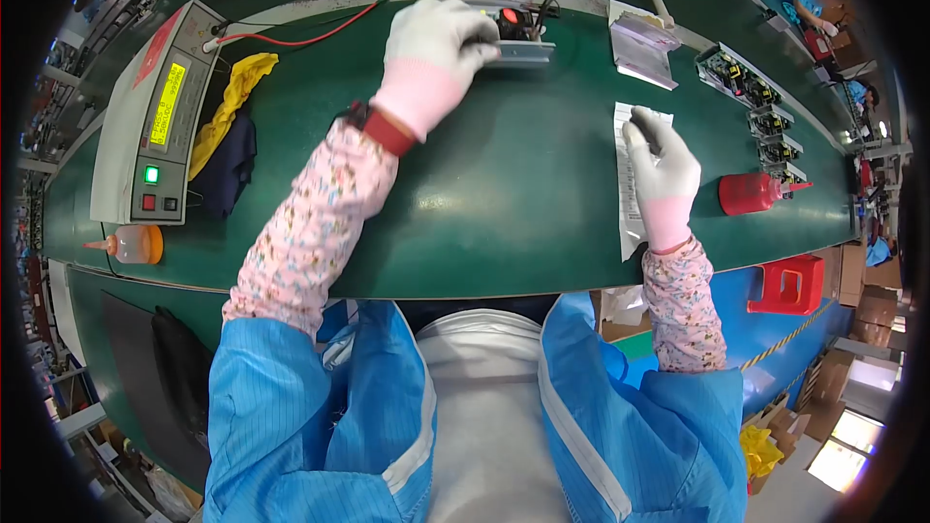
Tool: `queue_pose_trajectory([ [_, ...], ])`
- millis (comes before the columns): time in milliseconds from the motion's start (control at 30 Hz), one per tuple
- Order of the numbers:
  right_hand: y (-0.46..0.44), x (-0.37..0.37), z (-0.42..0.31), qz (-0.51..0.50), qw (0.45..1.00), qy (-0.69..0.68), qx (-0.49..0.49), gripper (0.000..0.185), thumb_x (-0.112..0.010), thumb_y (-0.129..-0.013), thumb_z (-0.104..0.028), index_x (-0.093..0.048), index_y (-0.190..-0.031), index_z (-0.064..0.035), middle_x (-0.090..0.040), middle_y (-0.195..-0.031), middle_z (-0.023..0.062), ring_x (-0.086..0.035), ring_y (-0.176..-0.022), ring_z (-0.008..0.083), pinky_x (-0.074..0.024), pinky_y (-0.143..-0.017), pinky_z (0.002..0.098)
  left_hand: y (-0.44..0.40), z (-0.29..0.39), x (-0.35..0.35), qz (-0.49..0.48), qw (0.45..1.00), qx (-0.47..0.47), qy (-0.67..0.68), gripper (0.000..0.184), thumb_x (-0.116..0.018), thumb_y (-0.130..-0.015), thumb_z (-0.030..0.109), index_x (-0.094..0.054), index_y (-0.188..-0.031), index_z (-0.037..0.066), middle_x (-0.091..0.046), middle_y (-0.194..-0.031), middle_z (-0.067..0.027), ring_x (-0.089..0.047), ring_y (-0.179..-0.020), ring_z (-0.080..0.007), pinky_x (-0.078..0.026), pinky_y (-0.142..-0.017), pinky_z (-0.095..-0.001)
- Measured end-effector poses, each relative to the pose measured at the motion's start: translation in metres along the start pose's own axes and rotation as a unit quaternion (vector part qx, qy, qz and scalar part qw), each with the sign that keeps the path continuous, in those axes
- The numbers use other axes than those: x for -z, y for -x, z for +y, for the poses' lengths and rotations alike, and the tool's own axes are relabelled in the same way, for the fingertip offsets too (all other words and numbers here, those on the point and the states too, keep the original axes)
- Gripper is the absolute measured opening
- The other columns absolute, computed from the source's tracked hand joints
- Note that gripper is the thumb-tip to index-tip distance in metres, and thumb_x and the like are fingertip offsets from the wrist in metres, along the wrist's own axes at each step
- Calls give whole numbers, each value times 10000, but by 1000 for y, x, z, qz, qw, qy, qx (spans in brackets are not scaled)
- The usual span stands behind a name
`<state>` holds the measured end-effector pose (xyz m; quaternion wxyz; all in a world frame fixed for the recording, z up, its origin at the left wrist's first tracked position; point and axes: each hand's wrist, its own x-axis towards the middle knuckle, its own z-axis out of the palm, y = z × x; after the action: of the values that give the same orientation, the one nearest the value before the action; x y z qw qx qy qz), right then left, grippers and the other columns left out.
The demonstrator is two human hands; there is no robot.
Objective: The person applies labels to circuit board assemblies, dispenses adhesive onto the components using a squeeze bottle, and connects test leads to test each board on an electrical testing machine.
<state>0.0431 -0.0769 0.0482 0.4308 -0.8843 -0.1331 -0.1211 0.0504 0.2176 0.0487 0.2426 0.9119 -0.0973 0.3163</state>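
Note:
My left hand (438, 53), in a white glove with a pink cuff, reaches to the far side of the bench. Its curled fingers grip the left end of a circuit board unit (523, 51) with a silver metal frame and a red and black part on top. My right hand (666, 165), also gloved, rests over a printed white sheet of paper (628, 196). Its thumb and fingers are drawn together near the sheet's upper part; whatever they may hold is too small to make out.
At left stands a tester (165, 126) with a lit yellow display, beside a yellow cloth (232, 102) and an orange-tinted bottle (138, 244). Metal brackets (643, 46), several circuit board units (741, 76) and a red bottle (748, 193) lie at right. A red stool (790, 285) is below.

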Motion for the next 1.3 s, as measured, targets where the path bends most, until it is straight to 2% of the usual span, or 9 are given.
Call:
queue_pose_trajectory([
  [100,6,2,21,21,977,191,89,289,-705,-914,-157,-726,-1158,-4,-747,-1071,105,-694,-898,188,-534,-805,270,-25,-20,-12,-76,996,54,-15,139,-763,-793,187,-767,-921,133,-696,-989,-12,-602,-938,-236,-472,-850,-355],
  [267,12,-1,20,-2,986,164,30,260,-699,-912,-121,-732,-1150,-22,-742,-1090,106,-701,-954,220,-537,-857,288,-30,-30,-15,-55,994,49,-83,282,-748,-814,245,-774,-1090,193,-703,-1075,-15,-616,-991,-278,-473,-891,-399],
  [533,25,24,23,60,990,103,76,275,-696,-917,-81,-703,-1180,1,-722,-1157,125,-679,-1036,236,-518,-935,312,55,-27,98,217,968,65,-110,347,-762,-841,229,-733,-1169,119,-627,-1236,-115,-575,-1125,-289,-436,-1004,-399],
  [600,33,28,29,54,988,123,72,266,-679,-932,-71,-693,-1182,17,-714,-1179,128,-669,-1067,236,-508,-956,310,90,-42,138,387,889,65,-238,391,-761,-819,164,-704,-1198,88,-578,-1292,-146,-534,-1180,-307,-416,-1026,-411],
  [800,47,22,38,22,992,100,74,274,-664,-944,-43,-678,-1210,21,-683,-1240,131,-654,-1107,239,-498,-987,309,165,-78,197,420,744,215,-472,449,-757,-789,140,-668,-1225,81,-527,-1343,-168,-479,-1241,-334,-388,-1059,-423],
  [1033,60,35,33,33,990,106,86,260,-705,-883,8,-702,-1144,4,-678,-1217,140,-648,-1086,263,-513,-968,341,169,-89,200,416,809,228,-346,444,-764,-766,142,-653,-1193,89,-515,-1320,-157,-447,-1257,-341,-361,-1077,-437],
  [1133,77,51,20,-20,983,150,102,334,-783,-809,-75,-687,-1124,-21,-658,-1261,138,-614,-1145,281,-479,-1008,357,142,-55,187,450,787,99,-410,421,-764,-805,82,-634,-1204,47,-556,-1244,-131,-533,-1146,-298,-427,-1017,-395],
  [1200,87,54,12,-49,972,202,112,442,-851,-707,-113,-680,-1111,-51,-642,-1289,131,-577,-1191,309,-456,-1037,391,124,-30,160,450,821,65,-346,394,-753,-838,53,-626,-1209,19,-587,-1198,-114,-579,-1081,-267,-463,-986,-368],
  [1300,100,54,26,-48,961,256,86,392,-846,-709,-107,-699,-1069,-58,-654,-1278,114,-571,-1205,307,-451,-1045,393,106,4,111,382,911,156,-11,370,-700,-884,-12,-612,-1241,24,-609,-1215,-113,-594,-1080,-214,-468,-977,-309],
])
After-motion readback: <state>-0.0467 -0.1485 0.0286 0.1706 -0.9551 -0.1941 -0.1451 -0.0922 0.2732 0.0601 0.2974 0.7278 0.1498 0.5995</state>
